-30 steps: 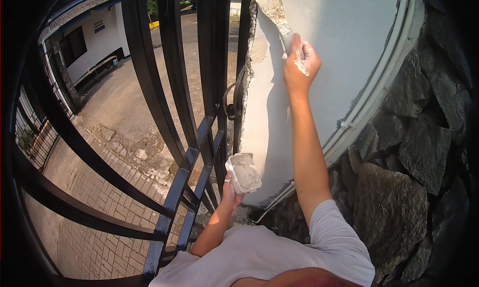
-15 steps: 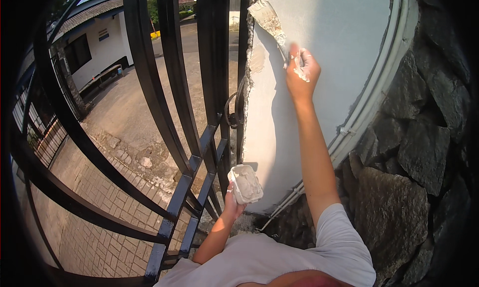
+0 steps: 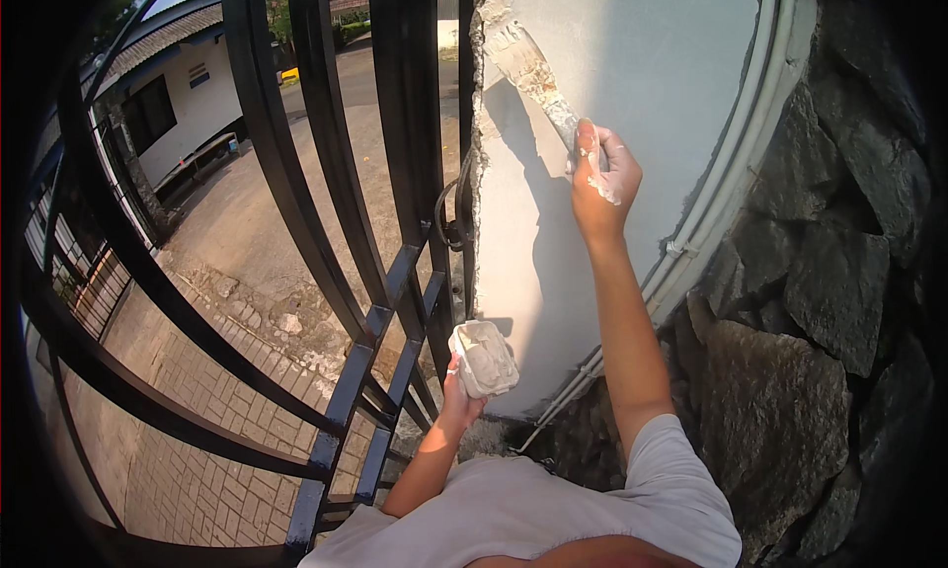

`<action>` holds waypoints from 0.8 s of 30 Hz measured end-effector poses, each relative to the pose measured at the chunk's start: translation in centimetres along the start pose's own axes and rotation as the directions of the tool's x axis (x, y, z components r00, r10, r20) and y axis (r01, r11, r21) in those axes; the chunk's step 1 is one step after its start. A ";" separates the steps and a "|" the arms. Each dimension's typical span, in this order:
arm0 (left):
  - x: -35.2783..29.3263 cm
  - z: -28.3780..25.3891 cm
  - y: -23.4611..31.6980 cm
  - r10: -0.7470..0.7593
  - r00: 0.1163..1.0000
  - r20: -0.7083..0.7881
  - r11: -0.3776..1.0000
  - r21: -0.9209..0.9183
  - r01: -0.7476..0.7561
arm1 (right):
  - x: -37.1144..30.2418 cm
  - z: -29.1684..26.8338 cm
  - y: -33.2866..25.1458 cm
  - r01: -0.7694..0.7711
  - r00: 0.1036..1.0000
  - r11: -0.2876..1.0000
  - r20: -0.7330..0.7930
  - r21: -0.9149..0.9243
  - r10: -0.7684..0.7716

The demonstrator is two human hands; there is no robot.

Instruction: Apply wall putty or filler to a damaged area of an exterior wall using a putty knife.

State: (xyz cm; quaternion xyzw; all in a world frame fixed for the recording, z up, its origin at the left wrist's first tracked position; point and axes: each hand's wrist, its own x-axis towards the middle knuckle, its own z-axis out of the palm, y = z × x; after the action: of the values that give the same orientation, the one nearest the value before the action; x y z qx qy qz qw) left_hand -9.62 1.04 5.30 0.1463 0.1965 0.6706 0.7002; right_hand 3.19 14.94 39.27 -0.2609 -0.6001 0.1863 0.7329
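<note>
Head view; right grip [image 3: 604,185] pinches scraper [image 3: 540,84], blade [image 3: 513,51] up-left; left grip [image 3: 459,402] clasps tub [image 3: 494,388]

Showing bright daylight at upper left; casting a crisp shadow below the scraper [image 3: 539,82] onto the wall [image 3: 681,84] at upper centre; leaving the stones [image 3: 775,410] at right dim; bowing the gate bars [image 3: 279,143] at left; blackening at the corners.

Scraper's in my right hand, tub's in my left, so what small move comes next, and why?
I'd probably ease the scraper down along the ragged left edge of the wall. Your right hand grips it, its smeared blade is up by that edge, and the tub of paste in your left hand sits lower, out of the way.
</note>
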 end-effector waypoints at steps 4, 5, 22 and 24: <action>0.4 1.9 -0.5 -0.040 0.999 -0.003 0.999 0.027 0.040 | 4.9 1.5 -1.4 0.055 0.997 0.999 0.048 -0.003 -0.054; 0.5 2.4 -0.7 -0.061 0.998 0.013 0.998 0.028 0.061 | 5.8 1.8 -1.4 0.108 0.994 0.992 0.042 -0.070 -0.105; -0.3 1.6 -2.1 0.046 0.997 0.070 0.985 -0.167 -0.034 | -14.6 -10.5 5.0 -0.618 0.778 0.783 0.199 0.072 0.596; 0.2 1.5 -2.1 0.028 0.998 0.061 0.989 -0.150 -0.018 | -17.4 -12.4 6.6 -0.756 0.652 0.647 0.198 0.102 0.732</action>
State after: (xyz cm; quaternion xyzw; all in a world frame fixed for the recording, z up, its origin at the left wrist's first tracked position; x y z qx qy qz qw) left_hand -7.02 1.21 5.63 0.1169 0.1222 0.6866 0.7071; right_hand 11.90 8.00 19.92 -0.4055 -0.4702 0.5406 0.5676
